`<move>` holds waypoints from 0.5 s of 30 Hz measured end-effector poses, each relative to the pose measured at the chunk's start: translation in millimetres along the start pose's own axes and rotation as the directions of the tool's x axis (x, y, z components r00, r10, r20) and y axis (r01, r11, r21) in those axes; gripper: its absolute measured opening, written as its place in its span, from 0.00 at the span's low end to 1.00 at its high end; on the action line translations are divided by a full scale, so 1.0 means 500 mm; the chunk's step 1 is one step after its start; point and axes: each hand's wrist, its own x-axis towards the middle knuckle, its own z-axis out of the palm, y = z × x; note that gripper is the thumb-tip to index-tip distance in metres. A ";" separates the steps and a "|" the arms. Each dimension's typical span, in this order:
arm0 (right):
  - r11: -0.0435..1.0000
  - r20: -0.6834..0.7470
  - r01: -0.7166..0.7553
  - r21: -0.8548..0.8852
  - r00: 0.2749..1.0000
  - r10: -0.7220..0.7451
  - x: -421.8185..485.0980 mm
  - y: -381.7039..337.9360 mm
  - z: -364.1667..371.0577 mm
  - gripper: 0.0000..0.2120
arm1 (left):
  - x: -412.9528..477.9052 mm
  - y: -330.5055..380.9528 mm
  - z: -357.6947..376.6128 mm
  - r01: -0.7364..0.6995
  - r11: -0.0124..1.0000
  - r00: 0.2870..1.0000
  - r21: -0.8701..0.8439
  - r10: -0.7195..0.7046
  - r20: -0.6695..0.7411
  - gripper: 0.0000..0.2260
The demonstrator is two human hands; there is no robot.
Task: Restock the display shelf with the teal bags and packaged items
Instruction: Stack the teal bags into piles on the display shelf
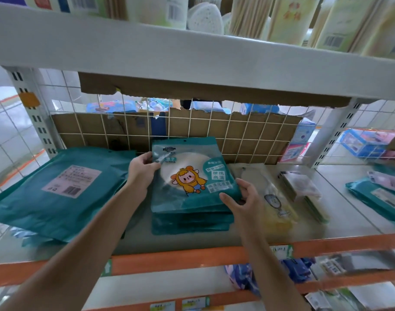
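The top teal bag (192, 176), on a pile (192, 223) in the middle of the shelf (349, 221), is pinched by the left hand (142, 169) and gripped by the right hand (243, 198); big teal bags (64, 182) are laid at the left edge, so the job seems partly done.

At twelve o'clock, upper-shelf packages (284, 19) run off the top edge. At three, a blurred teal stack (362, 195) is cut off. At nine, the label print (72, 181) is unreadable.
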 end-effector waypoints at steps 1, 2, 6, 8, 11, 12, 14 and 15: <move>1.000 -0.016 -0.008 -0.015 1.000 0.007 0.002 0.006 -0.001 0.23 | 0.001 0.000 0.005 -0.007 1.000 1.000 -0.003 0.007 0.014 0.21; 0.999 -0.026 -0.007 -0.033 1.000 0.006 0.003 0.012 -0.002 0.23 | -0.001 0.000 0.009 -0.012 1.000 1.000 -0.004 0.012 0.028 0.21; 0.996 -0.049 -0.006 -0.093 0.999 0.002 0.001 0.028 -0.003 0.21 | -0.004 -0.008 0.018 -0.008 1.000 0.999 0.005 0.008 0.050 0.20; 0.993 -0.053 0.000 -0.120 0.999 -0.006 -0.001 0.031 -0.001 0.21 | -0.006 -0.009 0.018 -0.001 1.000 0.998 0.006 0.001 0.059 0.20; 0.984 -0.048 0.028 -0.177 0.998 -0.037 -0.001 0.035 0.001 0.26 | -0.011 -0.008 0.016 0.011 1.000 0.995 -0.009 -0.010 0.096 0.17; 0.981 -0.038 0.038 -0.190 0.998 -0.046 -0.002 0.036 0.001 0.28 | -0.014 -0.007 0.016 0.021 1.000 0.994 -0.023 -0.018 0.107 0.15; 0.980 -0.017 0.047 -0.191 0.999 -0.052 -0.004 0.035 0.000 0.29 | -0.018 -0.011 0.014 0.028 0.999 0.991 -0.036 -0.023 0.133 0.15; 0.981 -0.007 0.050 -0.188 0.999 -0.052 -0.004 0.035 -0.002 0.29 | -0.018 -0.014 0.013 0.031 0.999 0.989 -0.034 -0.026 0.147 0.16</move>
